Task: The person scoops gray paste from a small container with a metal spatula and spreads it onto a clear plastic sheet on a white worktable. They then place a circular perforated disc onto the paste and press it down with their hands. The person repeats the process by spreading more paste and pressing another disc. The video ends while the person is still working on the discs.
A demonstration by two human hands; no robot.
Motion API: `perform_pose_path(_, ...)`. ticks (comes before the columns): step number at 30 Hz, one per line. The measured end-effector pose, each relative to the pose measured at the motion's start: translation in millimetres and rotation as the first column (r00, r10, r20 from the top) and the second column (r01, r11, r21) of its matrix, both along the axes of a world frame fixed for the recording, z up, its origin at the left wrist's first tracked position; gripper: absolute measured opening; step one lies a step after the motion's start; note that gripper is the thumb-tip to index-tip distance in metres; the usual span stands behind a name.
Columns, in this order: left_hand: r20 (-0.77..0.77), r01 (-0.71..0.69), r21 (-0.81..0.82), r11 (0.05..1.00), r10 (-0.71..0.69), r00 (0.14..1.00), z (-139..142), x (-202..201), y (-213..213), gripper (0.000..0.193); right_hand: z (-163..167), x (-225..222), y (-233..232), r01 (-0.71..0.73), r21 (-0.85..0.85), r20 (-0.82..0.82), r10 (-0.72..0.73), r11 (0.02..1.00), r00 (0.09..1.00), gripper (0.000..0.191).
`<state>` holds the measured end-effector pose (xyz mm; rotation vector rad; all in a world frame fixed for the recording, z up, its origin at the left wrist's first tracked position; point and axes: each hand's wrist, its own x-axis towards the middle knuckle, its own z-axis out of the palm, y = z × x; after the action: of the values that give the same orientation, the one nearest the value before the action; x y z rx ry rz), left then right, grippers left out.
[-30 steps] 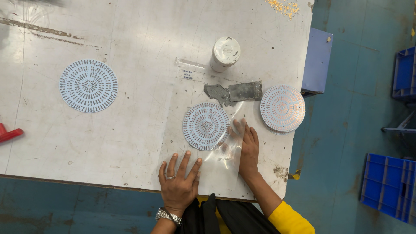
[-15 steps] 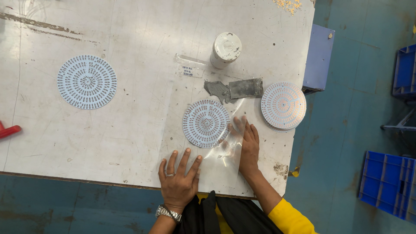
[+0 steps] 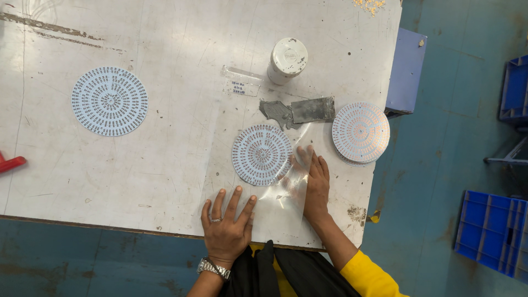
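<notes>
From the left hand (image 3: 226, 228), the surface (image 3: 165, 159) lies bare toward nine and ten o'clock as far as the far round board (image 3: 110, 101). At one o'clock a second round board (image 3: 262, 154) blocks the way. Beyond it stand the white canister (image 3: 287, 60) and grey scraps (image 3: 300, 111). At three o'clock of the right hand (image 3: 314, 184), a stack of discs (image 3: 361, 132) sits near the edge.

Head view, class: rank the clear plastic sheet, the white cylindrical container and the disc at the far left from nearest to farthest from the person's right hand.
From the right hand:
1. Clear plastic sheet: under the hand, touching it.
2. White cylindrical container: up the table, beyond the grey metal scrap.
3. Far-left disc: across the table, well left.
</notes>
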<state>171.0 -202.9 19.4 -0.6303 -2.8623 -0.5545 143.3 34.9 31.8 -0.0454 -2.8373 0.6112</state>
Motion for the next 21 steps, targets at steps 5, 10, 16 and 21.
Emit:
perform_pose_path(5, 0.002, -0.006, -0.001, 1.0, 0.006, 1.0, -0.2, 0.1, 0.7, 0.038, -0.4, 0.2, 0.1, 0.004, 0.015, -0.005, -0.004, 1.0, 1.0, 0.054)
perform_pose_path(10, 0.008, 0.0, -0.002, 1.0, 0.0, 1.0, 0.0, 0.1, 0.2, 0.038, 0.7, -0.6, -0.9, 0.005, 0.012, -0.006, -0.004, 1.0, 1.0, 0.054)
perform_pose_path(16, -0.004, -0.002, 0.0, 1.0, 0.002, 1.0, -1.2, 0.4, 0.4, 0.039, 2.1, -0.6, -0.5, -0.002, 0.005, -0.006, 0.002, 1.0, 1.0, 0.055)
perform_pose_path(21, -0.003, -0.002, 0.002, 1.0, 0.002, 1.0, -1.6, 0.3, 0.3, 0.038, 0.3, -0.7, 0.0, 0.0, 0.022, -0.01, 0.001, 1.0, 1.0, 0.054)
